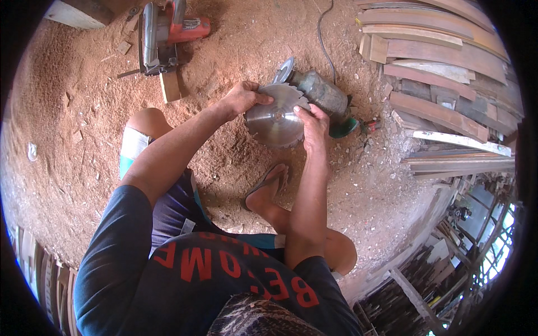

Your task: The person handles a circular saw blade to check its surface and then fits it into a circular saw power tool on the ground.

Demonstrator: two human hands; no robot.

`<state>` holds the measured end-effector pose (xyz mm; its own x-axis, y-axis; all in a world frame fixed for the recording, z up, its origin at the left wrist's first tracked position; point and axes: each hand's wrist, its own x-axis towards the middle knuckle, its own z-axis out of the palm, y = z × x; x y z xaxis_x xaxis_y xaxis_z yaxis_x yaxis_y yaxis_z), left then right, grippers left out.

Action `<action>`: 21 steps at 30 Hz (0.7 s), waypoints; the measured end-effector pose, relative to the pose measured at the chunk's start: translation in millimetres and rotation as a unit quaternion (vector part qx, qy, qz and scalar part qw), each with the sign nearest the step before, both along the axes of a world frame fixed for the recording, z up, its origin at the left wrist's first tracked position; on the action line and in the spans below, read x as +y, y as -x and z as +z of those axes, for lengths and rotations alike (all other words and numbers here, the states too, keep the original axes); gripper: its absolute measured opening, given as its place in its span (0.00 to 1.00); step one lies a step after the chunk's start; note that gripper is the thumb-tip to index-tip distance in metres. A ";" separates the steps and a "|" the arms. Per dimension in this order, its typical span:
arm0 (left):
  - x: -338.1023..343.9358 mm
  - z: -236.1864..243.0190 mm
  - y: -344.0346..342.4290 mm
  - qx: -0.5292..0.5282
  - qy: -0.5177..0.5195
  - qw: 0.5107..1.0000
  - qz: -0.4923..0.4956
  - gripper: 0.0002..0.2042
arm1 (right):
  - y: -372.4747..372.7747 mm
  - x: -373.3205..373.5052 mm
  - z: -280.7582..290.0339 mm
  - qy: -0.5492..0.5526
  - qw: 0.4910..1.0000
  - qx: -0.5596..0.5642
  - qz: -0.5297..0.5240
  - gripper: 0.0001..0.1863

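One bare L hand (245, 101) & R hand (315, 127) pinch a round, silver, toothed metal saw blade (274, 124) by its rim; I see it nr a grey-green metal bench grinder (325, 96).

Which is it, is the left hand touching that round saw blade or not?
Touching. The head view shows the left hand gripping the saw blade, its thumb over the upper left rim.

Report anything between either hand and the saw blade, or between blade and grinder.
Nothing visible: left hand and right hand both hold the saw blade directly, and nothing shows between it and the grinder. Contact there is unclear.
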<state>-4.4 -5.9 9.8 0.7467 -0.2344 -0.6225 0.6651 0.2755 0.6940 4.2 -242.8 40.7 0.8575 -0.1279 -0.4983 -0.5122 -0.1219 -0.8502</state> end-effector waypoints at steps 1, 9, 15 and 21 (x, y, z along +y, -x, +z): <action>-0.7 -1.5 -0.3 0.005 -0.009 1.000 -0.002 0.15 | 1.1 2.9 -1.1 0.009 1.000 0.001 -0.022 0.16; -2.8 -7.6 -3.3 0.011 -0.013 1.000 -0.002 0.18 | -0.4 0.2 -2.8 -0.016 0.999 0.033 -0.025 0.29; 0.9 -10.9 -4.0 0.017 -0.017 1.000 -0.001 0.17 | 1.4 14.4 7.8 -0.007 0.999 0.030 -0.042 0.31; -1.2 -12.6 -5.3 0.021 -0.021 1.000 -0.001 0.17 | 2.1 15.0 6.3 0.018 0.997 0.028 -0.069 0.30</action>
